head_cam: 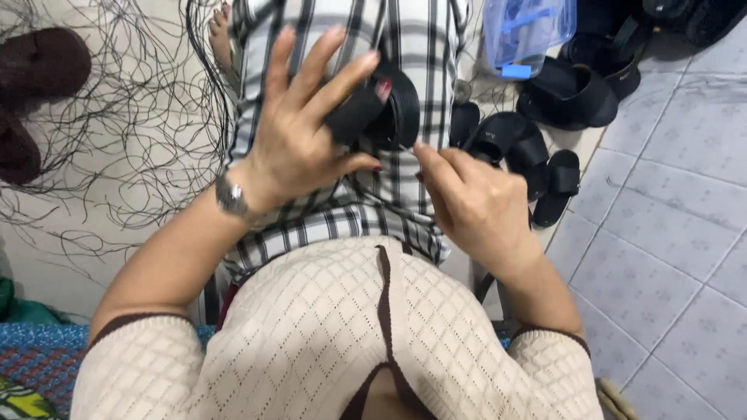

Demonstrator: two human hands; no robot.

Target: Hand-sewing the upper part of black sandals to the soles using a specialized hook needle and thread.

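My left hand [303, 124] holds a black strap piece [389, 109], thumb and fingers wrapped around its looped band, over my lap. A wristwatch [232, 196] sits on that wrist. My right hand [475, 202] is just right of it, its fingertips pinched together near the lower edge of the black piece; whether they grip a thread or the strap itself I cannot tell. Beneath both hands lies the black-and-white plaid cloth [389, 210] on my legs.
Tangled thin black threads [132, 117] spread over the floor at left beside a dark red slipper [39, 70]. Several black sandal straps [537, 148] lie at right, with a clear plastic box of blue items [525, 31]. Grey floor tiles [677, 233] extend to the right.
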